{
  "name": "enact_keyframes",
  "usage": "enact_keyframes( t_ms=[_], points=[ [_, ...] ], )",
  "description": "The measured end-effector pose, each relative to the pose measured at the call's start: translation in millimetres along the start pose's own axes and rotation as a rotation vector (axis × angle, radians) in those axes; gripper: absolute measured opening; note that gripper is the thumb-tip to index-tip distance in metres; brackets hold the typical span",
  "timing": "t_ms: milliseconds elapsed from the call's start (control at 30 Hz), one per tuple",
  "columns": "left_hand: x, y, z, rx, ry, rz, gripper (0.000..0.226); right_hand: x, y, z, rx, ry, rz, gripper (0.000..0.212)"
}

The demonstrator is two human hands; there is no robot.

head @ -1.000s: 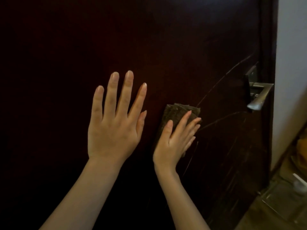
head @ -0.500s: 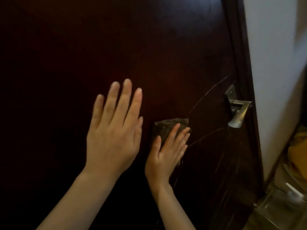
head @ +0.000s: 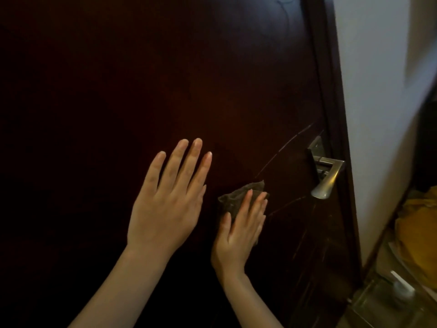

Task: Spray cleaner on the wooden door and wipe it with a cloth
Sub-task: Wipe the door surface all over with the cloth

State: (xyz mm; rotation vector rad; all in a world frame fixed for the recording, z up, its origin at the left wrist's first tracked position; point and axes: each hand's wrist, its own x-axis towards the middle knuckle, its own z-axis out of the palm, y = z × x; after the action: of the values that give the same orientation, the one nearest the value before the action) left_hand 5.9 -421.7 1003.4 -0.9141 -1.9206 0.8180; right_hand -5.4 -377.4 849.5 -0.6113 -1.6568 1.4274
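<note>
My left hand (head: pixel 165 209) is spread flat, fingers straight, in front of the dark wooden door (head: pixel 165 79). Just to its right, my right hand (head: pixel 241 230) presses a small grey-brown cloth (head: pixel 236 197) against the wood with straight fingers, and the cloth's top edge shows beyond my fingertips. Right of the cloth, pale curved scratches (head: pixel 283 150) run toward a silver lever handle (head: pixel 327 176) near the door's right edge; past the frame stands a white wall (head: pixel 378 91), and low beside it lies something yellow (head: pixel 416 233), too blurred to name.
</note>
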Motion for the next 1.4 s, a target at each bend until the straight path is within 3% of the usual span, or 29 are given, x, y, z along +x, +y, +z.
enact_keyframes(
  t_ms=[233,400,533,700,800,933,1167,1400],
  points=[
    [-2,0,2,-0.013,0.001,-0.010,0.055,1,-9,-9,0.045,-0.081,0.236,0.066],
    [-1,1,3,0.047,-0.011,-0.007,0.056,30,-53,-4,0.057,-0.035,-0.010,0.059],
    [-1,2,3,0.067,0.000,-0.013,0.055,37,-34,-9,0.053,-0.040,-0.072,0.057],
    [-1,2,3,0.049,0.006,-0.023,0.054,46,-34,-25,0.182,-0.157,0.146,0.065],
    [0,2,2,0.044,-0.002,-0.024,0.054,68,-52,-23,0.263,-0.088,0.284,0.075],
    [-1,1,2,0.033,-0.011,-0.021,0.053,75,-44,-21,0.163,-0.005,0.205,0.071],
    [31,16,-11,-0.145,0.047,-0.154,0.050,81,-25,-24,0.051,-0.056,0.178,0.063],
    [56,23,4,0.014,0.026,-0.138,0.057,118,-26,-32,0.124,-0.019,0.202,0.068]
  ],
)
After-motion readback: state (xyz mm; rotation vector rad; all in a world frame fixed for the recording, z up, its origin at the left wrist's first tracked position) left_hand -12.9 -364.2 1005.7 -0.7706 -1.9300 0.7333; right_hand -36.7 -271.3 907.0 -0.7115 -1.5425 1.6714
